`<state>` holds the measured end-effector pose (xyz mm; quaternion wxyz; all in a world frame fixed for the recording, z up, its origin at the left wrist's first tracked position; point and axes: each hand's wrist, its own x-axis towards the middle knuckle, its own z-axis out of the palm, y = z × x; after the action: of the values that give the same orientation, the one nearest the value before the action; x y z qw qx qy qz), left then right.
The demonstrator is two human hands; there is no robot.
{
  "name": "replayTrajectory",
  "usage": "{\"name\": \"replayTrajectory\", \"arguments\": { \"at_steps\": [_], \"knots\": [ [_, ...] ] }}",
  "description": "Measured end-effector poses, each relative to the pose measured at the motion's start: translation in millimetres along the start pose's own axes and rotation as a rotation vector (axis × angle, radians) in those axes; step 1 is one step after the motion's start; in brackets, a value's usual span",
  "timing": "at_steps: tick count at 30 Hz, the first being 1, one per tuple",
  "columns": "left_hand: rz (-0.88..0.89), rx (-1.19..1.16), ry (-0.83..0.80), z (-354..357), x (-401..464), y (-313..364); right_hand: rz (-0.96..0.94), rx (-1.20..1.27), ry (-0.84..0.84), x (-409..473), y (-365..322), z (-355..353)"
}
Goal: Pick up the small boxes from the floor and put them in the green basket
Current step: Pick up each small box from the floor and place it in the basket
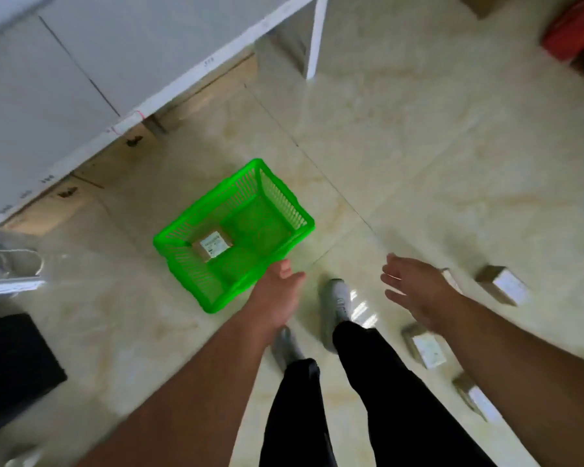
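Head view: one small box (pixel 212 246) lies inside green basket (pixel 234 230), several boxes (pixel 501 284) remain on floor (pixel 418 163) right of basket, both hands (pixel 277 298) released, holding nothing.

Basket (pixel 294 210): bright green, slatted mesh walls. Box inside (pixel 213 246): brown, white label. Boxes beside right-hand fingers (pixel 501 284): brown, white labels. Floor (pixel 418 146): cream, marbled, glossy. Trousers (pixel 378 392): black. Shoes (pixel 336 305): grey.
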<state>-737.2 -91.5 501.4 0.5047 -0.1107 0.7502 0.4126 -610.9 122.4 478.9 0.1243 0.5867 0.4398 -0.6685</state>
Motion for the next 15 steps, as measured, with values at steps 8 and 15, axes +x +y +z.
{"name": "replayTrajectory", "arguments": {
  "at_steps": [8,15],
  "knots": [
    [0.033,0.168,-0.144,139,-22,-11,0.030,0.257,0.260,-33,74,-161],
    [-0.054,0.223,-0.153,286,-26,-91,0.120,0.315,0.249,-23,175,-296]
  ]
}}
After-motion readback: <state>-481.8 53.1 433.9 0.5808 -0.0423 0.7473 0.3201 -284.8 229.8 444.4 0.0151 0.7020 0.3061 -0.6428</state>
